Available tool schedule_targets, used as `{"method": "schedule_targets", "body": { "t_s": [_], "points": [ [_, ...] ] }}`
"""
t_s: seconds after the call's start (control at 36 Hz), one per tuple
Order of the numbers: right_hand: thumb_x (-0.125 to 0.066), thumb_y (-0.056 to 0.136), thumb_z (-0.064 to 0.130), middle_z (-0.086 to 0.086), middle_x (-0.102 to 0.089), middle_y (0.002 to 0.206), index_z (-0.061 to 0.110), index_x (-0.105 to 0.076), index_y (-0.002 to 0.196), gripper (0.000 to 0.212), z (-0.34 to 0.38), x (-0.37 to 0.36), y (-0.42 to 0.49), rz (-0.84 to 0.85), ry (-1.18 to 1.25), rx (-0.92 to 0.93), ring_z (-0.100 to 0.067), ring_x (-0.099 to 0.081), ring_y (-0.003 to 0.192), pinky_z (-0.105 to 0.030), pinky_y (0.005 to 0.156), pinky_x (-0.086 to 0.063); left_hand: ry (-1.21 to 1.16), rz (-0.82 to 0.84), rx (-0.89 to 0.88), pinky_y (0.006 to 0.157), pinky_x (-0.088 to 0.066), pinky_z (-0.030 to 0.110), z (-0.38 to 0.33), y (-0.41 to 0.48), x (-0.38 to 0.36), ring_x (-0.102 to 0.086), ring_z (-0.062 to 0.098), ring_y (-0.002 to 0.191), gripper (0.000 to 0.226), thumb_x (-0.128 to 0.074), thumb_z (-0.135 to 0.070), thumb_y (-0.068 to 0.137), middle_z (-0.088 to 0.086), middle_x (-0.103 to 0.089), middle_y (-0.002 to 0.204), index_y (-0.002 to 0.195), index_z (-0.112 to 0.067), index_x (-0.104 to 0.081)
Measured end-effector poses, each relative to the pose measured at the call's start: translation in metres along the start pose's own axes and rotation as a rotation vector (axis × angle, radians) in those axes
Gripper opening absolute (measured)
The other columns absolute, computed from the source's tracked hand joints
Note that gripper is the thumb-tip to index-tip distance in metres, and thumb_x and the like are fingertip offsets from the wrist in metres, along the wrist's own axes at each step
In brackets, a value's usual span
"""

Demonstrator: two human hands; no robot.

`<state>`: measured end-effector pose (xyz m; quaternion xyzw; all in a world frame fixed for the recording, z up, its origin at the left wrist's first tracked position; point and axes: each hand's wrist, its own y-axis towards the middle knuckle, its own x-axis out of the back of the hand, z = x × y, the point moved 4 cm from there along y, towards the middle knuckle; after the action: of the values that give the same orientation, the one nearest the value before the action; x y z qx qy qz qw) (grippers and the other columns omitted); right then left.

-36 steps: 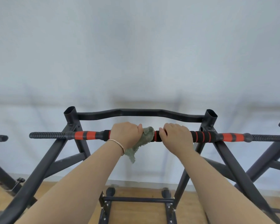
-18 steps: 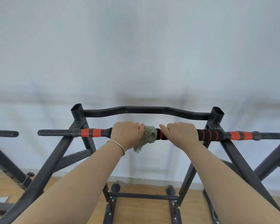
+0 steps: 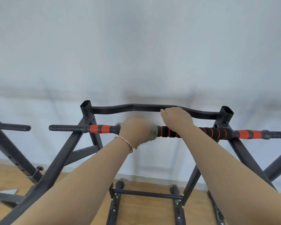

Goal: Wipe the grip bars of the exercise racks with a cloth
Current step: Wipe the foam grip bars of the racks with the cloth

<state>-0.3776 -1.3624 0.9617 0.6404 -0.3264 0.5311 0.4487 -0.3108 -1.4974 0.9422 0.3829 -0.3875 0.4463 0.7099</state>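
A black exercise rack stands in front of me. Its front grip bar (image 3: 214,133) is padded in black foam with orange bands. My left hand (image 3: 136,129), blurred by motion, grips a grey-green cloth (image 3: 153,134) wrapped round the middle of that bar. Only the cloth's edges show beside and below the hand. My right hand (image 3: 177,118) is higher and further back, with its fingers curled over the curved black rear crossbar (image 3: 128,108).
Another rack's ribbed black handle (image 3: 11,127) juts in at the left, and a third rack's frame (image 3: 276,168) stands at the right. The rack's base bar (image 3: 146,194) lies on a wooden floor (image 3: 149,213). A pale wall is close behind.
My right hand has left the front grip bar and moved up onto the rear crossbar. My left hand with the cloth has slid slightly left along the grip bar, uncovering more foam.
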Motion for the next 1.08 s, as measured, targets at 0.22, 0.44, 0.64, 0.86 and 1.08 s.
{"method": "schedule_targets", "body": {
  "t_s": [0.22, 0.44, 0.64, 0.86, 1.08],
  "points": [
    [-0.042, 0.092, 0.009, -0.009, -0.059, 0.075, 0.010, -0.041, 0.082, 0.009, 0.004, -0.012, -0.010, 0.235, 0.101, -0.063, -0.029, -0.064, 0.067, -0.031, 0.064, -0.049, 0.016, 0.028, 0.042, 0.057, -0.046, 0.032, 0.006, -0.006, -0.013, -0.045, 0.023, 0.057, 0.008, -0.052, -0.021, 0.091, -0.002, -0.030, 0.066, 0.092, -0.016, -0.046],
    [-0.045, 0.094, 0.039, 0.004, -0.031, 0.053, 0.016, -0.041, 0.063, 0.039, -0.001, -0.029, -0.036, -0.297, 0.045, -0.009, -0.021, -0.035, 0.046, -0.027, 0.047, -0.021, 0.014, -0.028, 0.188, 0.059, -0.038, 0.031, 0.039, -0.020, -0.025, -0.045, 0.023, 0.067, 0.008, -0.043, -0.020, 0.093, -0.001, -0.043, 0.075, 0.095, -0.017, -0.049],
    [-0.031, 0.101, 0.053, -0.002, -0.052, 0.084, 0.014, -0.053, 0.084, 0.048, -0.003, -0.023, -0.018, -0.025, 0.064, -0.037, -0.023, -0.052, 0.080, -0.036, 0.073, -0.042, 0.001, -0.038, 0.304, 0.062, -0.037, 0.032, 0.047, -0.023, -0.035, -0.044, 0.023, 0.058, 0.021, -0.058, -0.019, 0.081, -0.001, -0.040, 0.065, 0.077, -0.019, -0.038],
    [-0.033, 0.101, 0.028, -0.006, -0.065, 0.078, 0.011, -0.049, 0.079, 0.032, 0.051, -0.014, 0.006, 0.289, 0.095, -0.020, -0.024, -0.061, 0.069, -0.032, 0.072, -0.048, 0.037, 0.002, 0.296, 0.067, -0.043, 0.034, 0.047, -0.021, -0.036, -0.049, 0.023, 0.062, 0.020, -0.061, -0.023, 0.082, -0.001, -0.044, 0.067, 0.079, -0.019, -0.042],
    [-0.056, 0.085, 0.006, 0.000, -0.039, 0.062, 0.014, -0.036, 0.091, 0.022, 0.055, -0.021, -0.016, 0.012, -0.138, 0.182, -0.024, -0.048, 0.059, -0.028, 0.052, -0.035, 0.069, 0.008, 0.204, 0.067, -0.040, 0.033, 0.051, -0.023, -0.036, -0.048, 0.021, 0.064, 0.008, -0.053, -0.025, 0.088, -0.002, -0.045, 0.071, 0.088, -0.019, -0.049]
  ]
}}
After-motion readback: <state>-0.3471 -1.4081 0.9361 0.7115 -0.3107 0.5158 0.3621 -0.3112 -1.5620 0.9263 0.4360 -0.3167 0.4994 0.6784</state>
